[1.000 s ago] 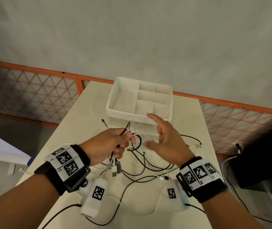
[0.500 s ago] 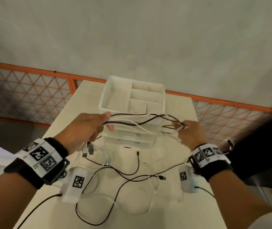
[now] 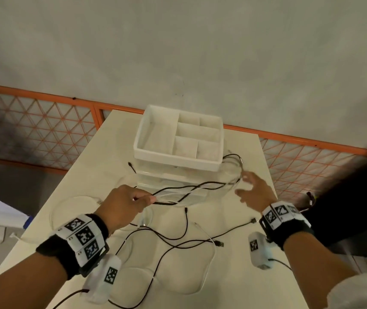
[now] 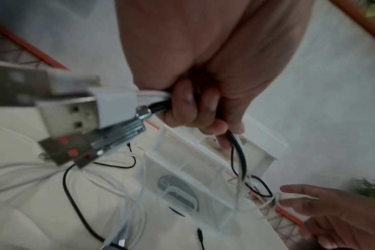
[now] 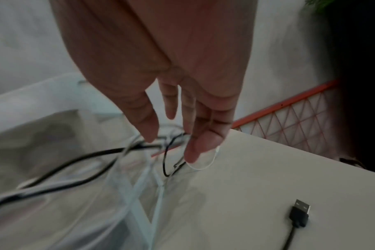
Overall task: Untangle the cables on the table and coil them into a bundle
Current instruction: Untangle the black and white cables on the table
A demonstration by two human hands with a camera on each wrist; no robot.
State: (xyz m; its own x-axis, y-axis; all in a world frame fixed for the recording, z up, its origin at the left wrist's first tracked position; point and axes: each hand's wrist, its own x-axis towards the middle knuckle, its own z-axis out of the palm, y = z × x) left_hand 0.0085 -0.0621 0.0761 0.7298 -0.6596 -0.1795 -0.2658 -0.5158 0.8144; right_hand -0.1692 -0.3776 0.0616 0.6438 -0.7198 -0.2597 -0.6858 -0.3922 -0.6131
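Observation:
My left hand [image 3: 124, 204] grips a bunch of black and white cables [image 3: 191, 190] above the table. In the left wrist view its fingers [image 4: 203, 110] curl round the strands, and several USB plugs [image 4: 75, 118] stick out behind the fist. The bunch runs right to a loop [image 5: 169, 157] beside the organiser's corner. My right hand [image 3: 253, 190] is at that loop with straight, spread fingers [image 5: 171, 126]; a thin white strand brushes one fingertip, but nothing is pinched. More black and white cables [image 3: 178, 239] lie loose on the table.
A white compartment organiser [image 3: 178, 160] on clear drawers stands at the far middle of the cream table [image 3: 240, 270]. A black USB plug [image 5: 300, 213] lies on the table near my right wrist. An orange mesh fence [image 3: 44, 130] runs behind the table.
My right hand, which pinched the far end of the cables half a second ago, has spread its fingers and let go. The strands now sag lower in front of the organiser.

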